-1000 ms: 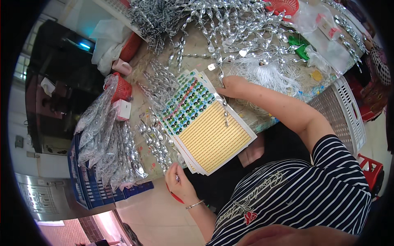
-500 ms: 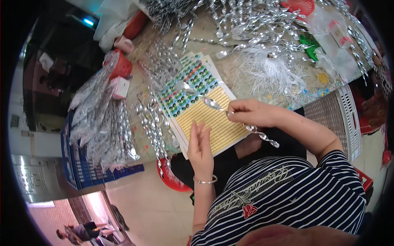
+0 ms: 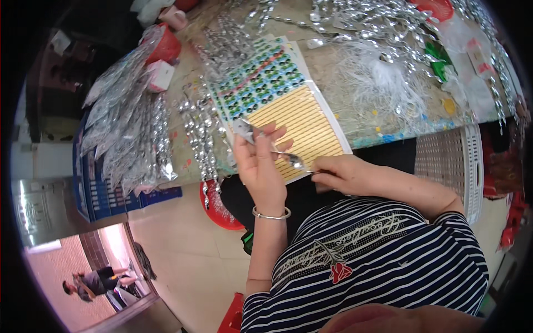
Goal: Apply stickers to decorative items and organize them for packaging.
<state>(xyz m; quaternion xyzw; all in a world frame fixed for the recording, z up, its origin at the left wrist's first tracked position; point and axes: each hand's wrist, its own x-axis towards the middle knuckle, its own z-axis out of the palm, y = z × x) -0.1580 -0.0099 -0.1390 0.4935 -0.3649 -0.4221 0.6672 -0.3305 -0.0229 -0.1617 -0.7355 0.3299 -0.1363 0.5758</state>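
My left hand (image 3: 260,164) is raised over the near edge of the table, its fingers pinched on one end of a silver bead strand (image 3: 272,149). My right hand (image 3: 340,173) pinches the strand's other end just to the right. The strand stretches between both hands above a sheet of small stickers (image 3: 283,102), which has yellow rows near me and green and blue dots farther away. A bangle circles my left wrist.
Piles of silver strands (image 3: 133,139) cover the table's left side and far edge. White threads (image 3: 383,83) lie at the middle right. A white perforated basket (image 3: 449,161) stands at my right, a red bowl (image 3: 219,213) under the table, a blue crate (image 3: 94,188) at left.
My left hand came up from beside my lap to the table edge and took hold of the strand. My right hand drew back from the sticker sheet toward me.
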